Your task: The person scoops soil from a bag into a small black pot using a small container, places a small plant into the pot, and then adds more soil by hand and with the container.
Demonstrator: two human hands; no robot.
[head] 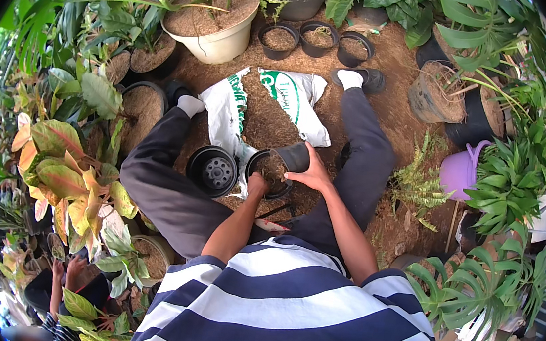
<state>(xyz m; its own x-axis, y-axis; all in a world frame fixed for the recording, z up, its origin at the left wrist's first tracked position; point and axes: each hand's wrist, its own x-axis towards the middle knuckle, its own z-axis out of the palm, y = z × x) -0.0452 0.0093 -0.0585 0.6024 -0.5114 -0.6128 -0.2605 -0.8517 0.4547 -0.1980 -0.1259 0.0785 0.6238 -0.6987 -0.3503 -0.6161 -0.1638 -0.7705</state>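
Note:
My right hand point(315, 172) grips a small black plastic pot point(293, 156) from its right side. The pot is tipped, its mouth facing left and down over a larger black pot point(280, 194). My left hand point(257, 185) is at the left part of that larger pot's mouth, close to some brown soil and roots point(269, 170). Its fingertips are hidden, so whether it holds anything is unclear. Just left stands another black pot point(213, 171), with drainage holes showing in its bottom. Beyond them lies a torn white sack point(295, 100) with green print, brown potting mix point(264, 109) spilling through its opening.
Three small black pots point(318, 38) line the ground beyond the sack. A large white planter point(212, 39) is at far left, a purple bucket point(460, 170) at right. A fern point(421, 181) grows beside my right leg. Another person's hands point(68, 269) show at lower left among foliage.

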